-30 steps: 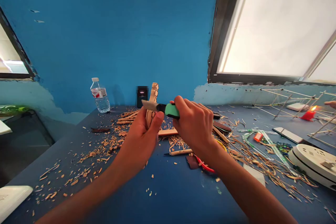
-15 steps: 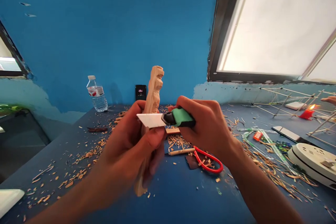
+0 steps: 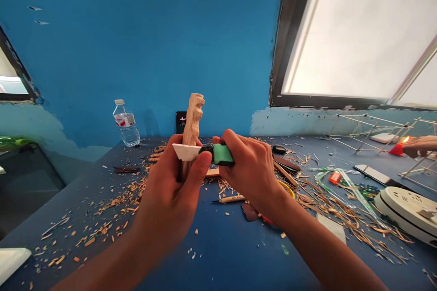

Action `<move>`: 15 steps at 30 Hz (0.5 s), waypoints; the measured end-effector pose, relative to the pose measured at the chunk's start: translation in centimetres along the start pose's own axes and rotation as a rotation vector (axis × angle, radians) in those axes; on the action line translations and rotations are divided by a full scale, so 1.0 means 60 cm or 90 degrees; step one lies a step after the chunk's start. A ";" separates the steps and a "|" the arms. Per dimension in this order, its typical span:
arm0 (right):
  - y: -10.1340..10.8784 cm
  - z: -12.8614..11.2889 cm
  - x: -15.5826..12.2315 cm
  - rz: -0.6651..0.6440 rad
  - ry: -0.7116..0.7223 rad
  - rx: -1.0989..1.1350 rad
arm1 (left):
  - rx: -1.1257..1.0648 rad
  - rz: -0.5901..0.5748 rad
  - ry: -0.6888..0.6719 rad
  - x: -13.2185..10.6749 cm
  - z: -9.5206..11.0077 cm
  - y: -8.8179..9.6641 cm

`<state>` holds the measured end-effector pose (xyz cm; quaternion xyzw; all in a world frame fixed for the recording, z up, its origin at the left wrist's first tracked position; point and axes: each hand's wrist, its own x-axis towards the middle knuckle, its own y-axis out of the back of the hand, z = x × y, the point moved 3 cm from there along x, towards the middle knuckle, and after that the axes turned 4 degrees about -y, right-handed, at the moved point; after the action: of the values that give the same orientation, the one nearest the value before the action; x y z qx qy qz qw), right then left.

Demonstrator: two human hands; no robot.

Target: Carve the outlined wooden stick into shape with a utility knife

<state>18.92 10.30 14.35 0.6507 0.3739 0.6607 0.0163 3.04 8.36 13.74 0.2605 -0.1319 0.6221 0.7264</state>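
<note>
My left hand (image 3: 170, 191) is wrapped around a carved wooden stick (image 3: 193, 122), held nearly upright with notches cut along its right side near the top. In my right hand (image 3: 247, 168) is a utility knife (image 3: 223, 153) with a green and black grip. Its wide, slant-tipped blade (image 3: 186, 151) lies across the stick, pointing left, just above my left thumb. The thumb tip is by the base of the blade. My fingers hide the lower part of the stick.
Wood shavings (image 3: 116, 200) litter the blue table. A water bottle (image 3: 126, 125) and a phone (image 3: 181, 122) stand by the wall. Right: a thin-stick frame (image 3: 375, 122), a white round device (image 3: 406, 213), an orange lighter (image 3: 335, 177), and another person's hand (image 3: 421, 145) at a lit red candle (image 3: 397, 148).
Both my hands, with stick and knife, have shifted left; the stick's top is lower. The other person's hand has come in to the red candle.
</note>
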 end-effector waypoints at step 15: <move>-0.056 -0.008 0.006 -0.051 -0.069 -0.138 | -0.047 0.106 0.118 0.034 -0.037 -0.003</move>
<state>16.89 12.70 12.98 0.6644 0.3244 0.6601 0.1328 3.33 11.22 12.91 0.1633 -0.1084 0.6961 0.6907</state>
